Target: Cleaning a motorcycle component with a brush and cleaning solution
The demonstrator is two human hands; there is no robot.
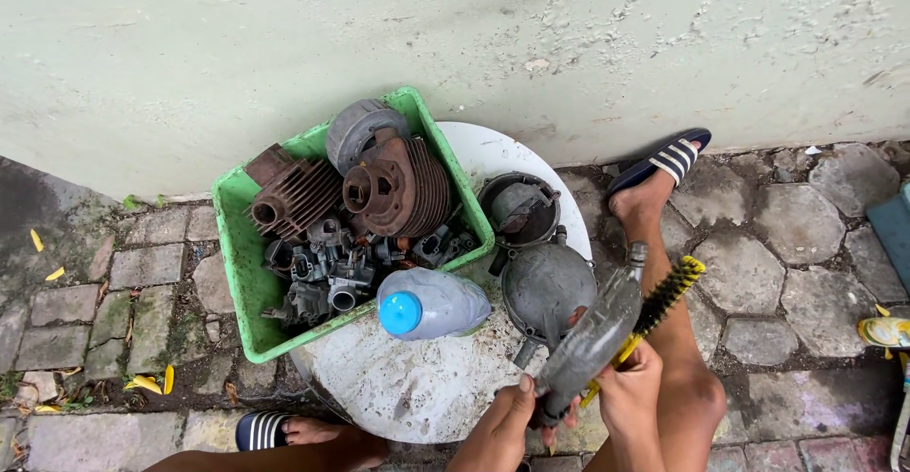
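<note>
A grey metal engine part [590, 339] is gripped at its lower end by the left hand [500, 425], fingers closed round it, so that its long body is tilted up and away, apparently to present its face for scrubbing. A yellow-and-black brush [664, 303] is clasped in the closed right hand [627, 394] and laid just behind the part, bristles against it. Both wrists are raised above the white round slab [417, 387]. Beyond, a clear bottle with a blue cap [427, 306] is lying beside two grey covers [545, 282]. Farther off, a green crate [248, 273] of rusty cylinders is set against the wall [455, 36].
</note>
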